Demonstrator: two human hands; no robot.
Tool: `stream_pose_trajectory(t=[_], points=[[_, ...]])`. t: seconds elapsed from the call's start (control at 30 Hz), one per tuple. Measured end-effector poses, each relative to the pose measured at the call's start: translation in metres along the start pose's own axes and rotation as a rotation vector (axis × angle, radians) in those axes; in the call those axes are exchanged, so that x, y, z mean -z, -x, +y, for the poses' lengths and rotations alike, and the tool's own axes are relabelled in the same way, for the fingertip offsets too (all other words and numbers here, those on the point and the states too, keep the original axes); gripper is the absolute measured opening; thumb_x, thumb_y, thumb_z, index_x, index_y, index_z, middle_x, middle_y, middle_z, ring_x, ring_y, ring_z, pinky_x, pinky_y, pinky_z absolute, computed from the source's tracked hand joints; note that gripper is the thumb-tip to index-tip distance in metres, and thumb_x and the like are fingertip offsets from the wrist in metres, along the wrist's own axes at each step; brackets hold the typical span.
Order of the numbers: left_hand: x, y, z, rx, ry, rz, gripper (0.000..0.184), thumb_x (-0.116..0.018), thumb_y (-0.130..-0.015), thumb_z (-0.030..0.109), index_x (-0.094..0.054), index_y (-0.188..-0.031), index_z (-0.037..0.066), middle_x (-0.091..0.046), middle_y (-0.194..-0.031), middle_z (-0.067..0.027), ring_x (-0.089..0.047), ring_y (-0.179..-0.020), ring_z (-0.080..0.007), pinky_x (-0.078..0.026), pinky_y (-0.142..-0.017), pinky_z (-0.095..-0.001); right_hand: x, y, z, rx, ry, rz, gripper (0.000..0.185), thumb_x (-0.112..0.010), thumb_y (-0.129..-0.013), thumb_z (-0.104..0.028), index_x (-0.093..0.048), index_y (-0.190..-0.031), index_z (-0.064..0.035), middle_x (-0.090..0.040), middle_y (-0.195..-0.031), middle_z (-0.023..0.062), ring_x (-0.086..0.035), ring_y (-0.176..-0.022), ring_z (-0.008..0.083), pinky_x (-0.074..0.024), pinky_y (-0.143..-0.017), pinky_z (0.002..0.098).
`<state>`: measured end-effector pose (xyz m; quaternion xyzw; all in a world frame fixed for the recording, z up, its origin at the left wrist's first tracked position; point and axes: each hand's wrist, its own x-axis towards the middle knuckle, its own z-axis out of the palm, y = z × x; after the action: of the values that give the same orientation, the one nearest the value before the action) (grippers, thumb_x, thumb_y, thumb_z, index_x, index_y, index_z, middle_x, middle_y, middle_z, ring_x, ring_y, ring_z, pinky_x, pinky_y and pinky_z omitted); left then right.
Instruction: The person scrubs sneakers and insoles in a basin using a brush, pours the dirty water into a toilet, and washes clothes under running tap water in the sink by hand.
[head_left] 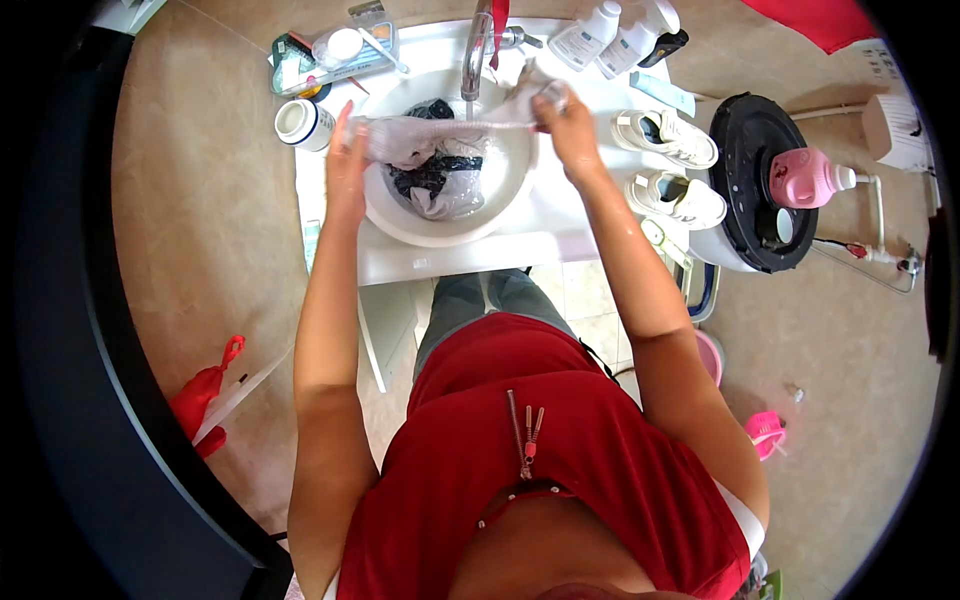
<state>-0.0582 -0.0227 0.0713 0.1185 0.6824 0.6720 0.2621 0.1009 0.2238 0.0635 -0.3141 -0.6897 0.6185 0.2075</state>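
A wet, pale pinkish-white knit cloth [430,132] is stretched sideways over a white basin [523,190]. Its exact garment type cannot be made out. My left hand [347,170] grips the left end, its fingers fairly straight and pressed against the fabric. At the other end, my right hand [570,130] is closed around a bunched part, higher and nearer the tap. Black and light grey wet fabric [450,190] lies in the basin below, partly covered by the stretched cloth. Just behind the cloth, the metal tap [472,75] points down into the basin.
White shoes [665,138] stand right of the basin, beside a black-lidded bin [740,130] bearing a pink jug [805,178]. White bottles [588,38] stand behind. An open white jar [303,124] and a tray of toiletries [345,60] sit at the left.
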Motion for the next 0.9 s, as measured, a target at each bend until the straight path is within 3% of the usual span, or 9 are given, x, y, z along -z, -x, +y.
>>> stream_pose_trajectory(t=[0.13, 0.23, 0.37, 0.5, 0.6, 0.67, 0.77, 0.8, 0.9], points=[[0.008, -0.030, -0.169, -0.220, -0.557, -0.195, 0.077, -0.067, -0.081, 0.025, -0.024, -0.144, 0.013, -0.042, -0.137, -0.0171, -0.050, -0.116, -0.0323, -0.039, -0.096, -0.0373, -0.038, 0.002, 0.075, -0.010, 0.764, -0.227, 0.031, -0.052, -0.082, -0.011, -0.057, -0.113, -0.0075, -0.065, -0.085, 0.0209, -0.064, -0.082, 0.0335, -0.0514, -0.075, 0.0417], [-0.012, -0.010, -0.150, 0.192, -0.999, -0.311, 0.068, -0.066, -0.078, 0.021, -0.035, -0.138, 0.012, -0.046, -0.131, -0.0184, -0.052, -0.112, -0.0363, -0.042, -0.093, -0.0413, -0.063, 0.010, 0.107, 0.063, 0.974, -0.361, 0.029, -0.052, -0.080, -0.011, -0.061, -0.108, -0.0086, -0.065, -0.088, 0.0211, -0.063, -0.084, 0.0353, -0.0506, -0.076, 0.0433], [-0.002, -0.011, -0.142, -0.007, -1.505, -0.303, 0.045, -0.066, -0.075, 0.022, -0.055, -0.118, 0.014, -0.056, -0.108, -0.0182, -0.055, -0.103, -0.0326, -0.045, -0.084, -0.0417, -0.065, 0.006, 0.099, 0.046, 0.975, -0.453, 0.025, -0.053, -0.078, -0.011, -0.063, -0.101, -0.0068, -0.065, -0.089, 0.0204, -0.064, -0.084, 0.0340, -0.0507, -0.076, 0.0431], [0.010, -0.030, -0.101, -0.487, -1.340, 0.122, 0.021, -0.059, -0.080, 0.022, -0.065, -0.095, 0.009, -0.059, -0.088, -0.0108, -0.057, -0.077, -0.0270, -0.046, -0.073, -0.0391, -0.047, -0.009, 0.075, -0.098, 0.615, -0.176, 0.027, -0.055, -0.077, -0.015, -0.063, -0.099, -0.0023, -0.066, -0.082, 0.0182, -0.065, -0.075, 0.0262, -0.0515, -0.064, 0.0381], [-0.005, -0.037, -0.068, 0.101, -0.267, -0.073, 0.023, -0.051, -0.086, 0.023, -0.062, -0.091, 0.003, -0.059, -0.086, -0.0113, -0.059, -0.077, -0.0200, -0.050, -0.066, -0.0348, -0.052, -0.018, 0.075, -0.418, 0.103, -0.099, 0.036, -0.058, -0.077, -0.020, -0.058, -0.107, -0.0007, -0.064, -0.078, 0.0163, -0.063, -0.068, 0.0189, -0.0471, -0.050, 0.0314], [-0.043, -0.019, -0.048, 0.258, 0.099, -0.098, 0.025, -0.047, -0.088, 0.023, -0.061, -0.095, 0.003, -0.060, -0.085, -0.0092, -0.060, -0.074, -0.0162, -0.050, -0.062, -0.0314, -0.066, -0.007, 0.074, -0.649, -0.063, -0.190, 0.047, -0.057, -0.086, -0.035, -0.047, -0.124, -0.0109, -0.054, -0.116, 0.0112, -0.050, -0.106, 0.0250, -0.0466, -0.084, 0.0445], [-0.097, 0.017, -0.034, 0.135, -0.108, -0.071, 0.028, -0.048, -0.089, 0.026, -0.064, -0.095, 0.003, -0.063, -0.082, -0.0051, -0.059, -0.069, -0.0120, -0.048, -0.061, -0.0263, -0.097, 0.004, 0.088, -0.934, -0.436, -0.019, 0.055, -0.056, -0.086, -0.045, -0.043, -0.127, -0.0108, -0.053, -0.118, 0.0119, -0.051, -0.107, 0.0242, -0.0473, -0.086, 0.0431], [-0.109, 0.028, -0.034, 0.010, -0.199, -0.083, 0.027, -0.054, -0.086, 0.026, -0.064, -0.097, 0.004, -0.064, -0.081, -0.0097, -0.061, -0.071, -0.0163, -0.047, -0.062, -0.0287, -0.098, 0.003, 0.128, -0.825, -0.925, -0.316, 0.059, -0.055, -0.087, -0.046, -0.039, -0.131, -0.0094, -0.053, -0.119, 0.0135, -0.056, -0.101, 0.0237, -0.0498, -0.084, 0.0372], [-0.139, 0.065, 0.000, -0.124, -0.596, -0.122, 0.024, -0.060, -0.081, 0.025, -0.063, -0.093, 0.005, -0.064, -0.083, -0.0155, -0.064, -0.073, -0.0264, -0.048, -0.065, -0.0351, -0.115, 0.045, 0.112, -0.385, -0.895, -0.117, 0.055, -0.052, -0.090, -0.043, -0.043, -0.128, -0.0055, -0.055, -0.118, 0.0150, -0.059, -0.097, 0.0225, -0.0514, -0.082, 0.0348]])
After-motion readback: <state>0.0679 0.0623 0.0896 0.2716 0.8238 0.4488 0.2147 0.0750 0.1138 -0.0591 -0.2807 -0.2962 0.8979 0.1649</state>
